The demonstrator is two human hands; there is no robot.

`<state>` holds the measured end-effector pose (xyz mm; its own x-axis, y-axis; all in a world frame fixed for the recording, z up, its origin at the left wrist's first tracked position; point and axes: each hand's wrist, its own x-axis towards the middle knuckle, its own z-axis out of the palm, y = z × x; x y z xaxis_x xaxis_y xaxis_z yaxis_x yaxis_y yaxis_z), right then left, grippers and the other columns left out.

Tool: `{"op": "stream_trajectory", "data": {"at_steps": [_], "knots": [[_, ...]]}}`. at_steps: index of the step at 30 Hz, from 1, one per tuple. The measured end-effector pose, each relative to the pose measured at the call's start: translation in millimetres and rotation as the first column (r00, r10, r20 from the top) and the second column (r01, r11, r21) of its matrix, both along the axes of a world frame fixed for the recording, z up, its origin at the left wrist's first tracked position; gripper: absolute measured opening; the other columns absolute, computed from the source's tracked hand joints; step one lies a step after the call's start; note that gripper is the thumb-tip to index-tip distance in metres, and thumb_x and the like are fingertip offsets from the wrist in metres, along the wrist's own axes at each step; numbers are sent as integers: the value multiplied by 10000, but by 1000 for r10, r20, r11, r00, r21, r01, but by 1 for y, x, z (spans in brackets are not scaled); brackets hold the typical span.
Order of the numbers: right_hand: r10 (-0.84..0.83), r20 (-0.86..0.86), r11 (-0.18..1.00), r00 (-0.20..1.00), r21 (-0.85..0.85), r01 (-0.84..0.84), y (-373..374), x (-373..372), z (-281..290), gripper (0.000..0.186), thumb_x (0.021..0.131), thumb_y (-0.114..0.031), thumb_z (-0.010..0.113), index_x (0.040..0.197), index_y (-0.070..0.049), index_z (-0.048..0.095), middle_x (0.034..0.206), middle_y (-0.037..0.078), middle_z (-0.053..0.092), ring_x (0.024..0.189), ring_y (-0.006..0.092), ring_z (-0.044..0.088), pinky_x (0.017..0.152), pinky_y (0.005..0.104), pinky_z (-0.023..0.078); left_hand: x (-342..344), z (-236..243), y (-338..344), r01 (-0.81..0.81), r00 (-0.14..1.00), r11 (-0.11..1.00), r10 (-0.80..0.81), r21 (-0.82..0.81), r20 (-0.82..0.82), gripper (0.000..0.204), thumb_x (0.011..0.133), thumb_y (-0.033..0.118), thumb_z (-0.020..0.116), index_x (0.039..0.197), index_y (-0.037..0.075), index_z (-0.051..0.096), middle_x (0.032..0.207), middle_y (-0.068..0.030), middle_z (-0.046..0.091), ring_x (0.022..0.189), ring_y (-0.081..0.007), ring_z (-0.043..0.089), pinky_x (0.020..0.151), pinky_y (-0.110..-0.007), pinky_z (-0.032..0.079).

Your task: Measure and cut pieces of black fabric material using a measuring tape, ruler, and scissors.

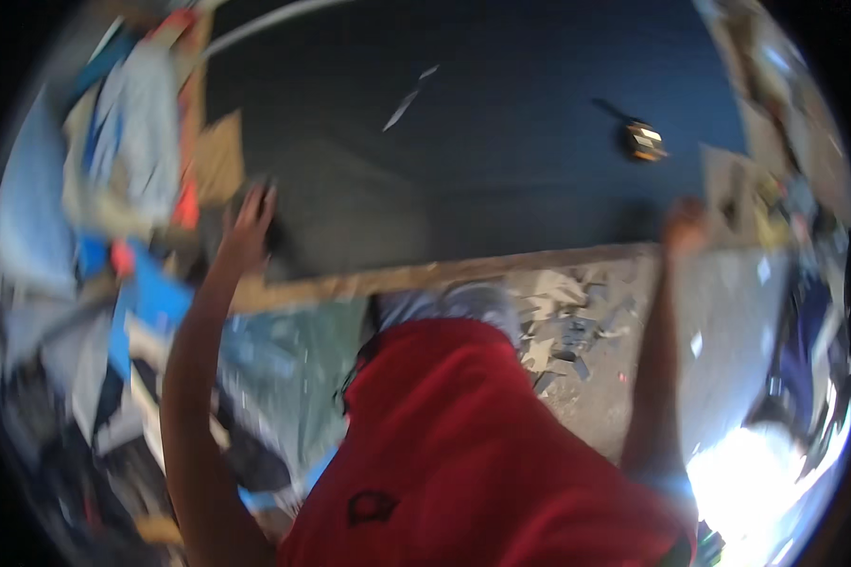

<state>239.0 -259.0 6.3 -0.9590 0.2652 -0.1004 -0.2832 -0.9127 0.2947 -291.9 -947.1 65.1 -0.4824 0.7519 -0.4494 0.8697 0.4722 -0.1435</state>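
Note:
A wide black sheet (pixel 463 180) lies over the table in front of me. My left hand (pixel 248 227) is at its near left corner, fingers stretched out and nothing seen in them. By the near right corner is my right hand (pixel 684 227), smeared by motion so its fingers cannot be made out. Beyond it on the sheet sits a small yellow-and-black object (pixel 645 140) with a pale label, resembling a tape measure. A thin whitish strip (pixel 407 104) lies further left on the black surface.
The table's wooden edge (pixel 425 276) runs along the near side. Brown card (pixel 219 159) lies by the left edge, beside heaped cloth (pixel 147 123). Dark and pale scraps (pixel 572 326) litter the floor. More fabric is piled at the right (pixel 804 331), near a bright glare.

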Motion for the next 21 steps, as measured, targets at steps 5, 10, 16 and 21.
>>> {"op": "stream_trajectory", "data": {"at_steps": [5, 10, 16, 21], "knots": [[-384, -705, 428, 596, -708, -562, 182, 108, -67, 384, 992, -356, 595, 1241, -102, 738, 1116, 59, 742, 934, 266, 681, 795, 379, 536, 1, 1, 21, -92, 995, 978, 95, -189, 8, 1331, 660, 202, 923, 1699, 154, 92, 1766, -107, 64, 1633, -322, 142, 1192, -687, 352], [-961, -202, -111, 190, -346, -932, 247, 121, -80, 499, 975, -478, 584, 1235, -98, 775, 1194, 81, 784, 1034, 357, 727, 887, 449, 561, 15, 20, 13, -131, 991, 958, 132, -254, -14, 1352, 653, 180, 935, 1701, 166, 81, 1769, -92, 59, 1633, -309, 144, 1198, -686, 344], [-985, 114, -124, 133, 84, -989, 271, 128, -66, 481, 937, -427, 603, 1242, -71, 712, 1127, 86, 771, 955, 338, 708, 835, 426, 547, 17, 22, 22, -134, 991, 953, 127, -273, -44, 1354, 658, 155, 936, 1703, 181, 75, 1770, -85, 52, 1630, -303, 154, 1208, -683, 332], [-897, 366, -60, 247, 453, -889, 342, 133, -36, 471, 934, -317, 578, 1326, -58, 606, 1123, 87, 735, 934, 299, 677, 806, 387, 534, 20, 14, 18, -151, 988, 960, 151, -236, -22, 1352, 665, 157, 935, 1704, 187, 70, 1771, -82, 48, 1628, -303, 158, 1219, -670, 323]]}}
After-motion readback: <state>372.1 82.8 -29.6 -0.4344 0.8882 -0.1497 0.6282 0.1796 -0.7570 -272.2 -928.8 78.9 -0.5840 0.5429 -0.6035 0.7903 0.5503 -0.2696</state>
